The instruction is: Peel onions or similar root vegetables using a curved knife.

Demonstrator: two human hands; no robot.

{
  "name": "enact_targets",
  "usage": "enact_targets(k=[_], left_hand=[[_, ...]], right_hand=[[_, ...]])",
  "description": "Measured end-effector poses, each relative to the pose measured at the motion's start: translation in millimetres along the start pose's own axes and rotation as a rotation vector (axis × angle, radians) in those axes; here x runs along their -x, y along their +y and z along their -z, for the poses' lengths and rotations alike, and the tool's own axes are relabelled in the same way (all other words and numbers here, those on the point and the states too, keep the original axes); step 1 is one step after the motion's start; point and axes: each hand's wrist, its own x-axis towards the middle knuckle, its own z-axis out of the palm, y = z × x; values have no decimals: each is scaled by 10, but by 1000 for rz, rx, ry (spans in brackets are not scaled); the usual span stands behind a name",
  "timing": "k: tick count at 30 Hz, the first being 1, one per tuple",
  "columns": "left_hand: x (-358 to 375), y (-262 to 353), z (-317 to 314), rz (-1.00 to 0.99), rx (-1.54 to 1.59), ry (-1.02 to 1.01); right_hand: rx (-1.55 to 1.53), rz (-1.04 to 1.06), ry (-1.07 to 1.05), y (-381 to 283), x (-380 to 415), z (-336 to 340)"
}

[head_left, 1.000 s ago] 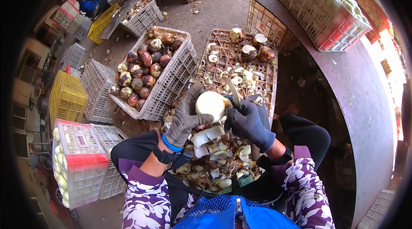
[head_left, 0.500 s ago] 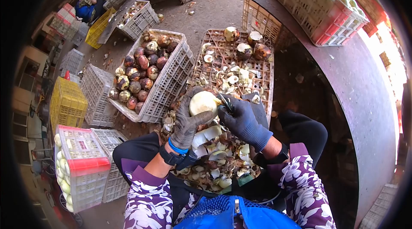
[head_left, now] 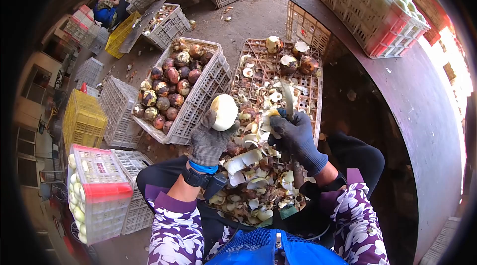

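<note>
My left hand (head_left: 208, 138), in a dark grey glove, cups a round fruit (head_left: 224, 112) pared to smooth creamy white. Held apart from it, to the right, is a knife (head_left: 287, 97) with its blade pointing up and away. My right hand (head_left: 296, 138), in a dark blue-grey glove, is closed around the knife. A yellowish strip of peel (head_left: 271, 114) shows by the right fingers. Below and between both hands lies a heap of white and brown peelings (head_left: 258, 183). Unpeeled brown and reddish fruits (head_left: 171, 74) fill a crate just left of the left hand.
Ahead is an upturned, peel-strewn plastic crate (head_left: 319, 103) bearing several partly pared fruits (head_left: 288, 64). A curved board (head_left: 397, 96) runs along the right, with a crate of pale fruits (head_left: 370, 21) on it. More crates (head_left: 85, 118) stand at left.
The knife has come away from the white fruit, and its blade now points upward. My hands have moved apart; the fruit is tilted and slightly farther left.
</note>
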Motion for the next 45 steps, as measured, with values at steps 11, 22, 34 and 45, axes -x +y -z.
enact_targets(k=[11,22,34,45], left_hand=[[40,62,-280,-299,-690,-99],[-4,-115,-245,-401,-1160,-322],[121,-235,-355,-185,-814,-71],[168,-330,-426,-313,-916,-83]], right_hand=[[195,-39,-117,68,36,9],[-138,-176,-349,104,-17,18],[315,306,-200,245,6,-93],[463,510,-148,347,-50,-46]])
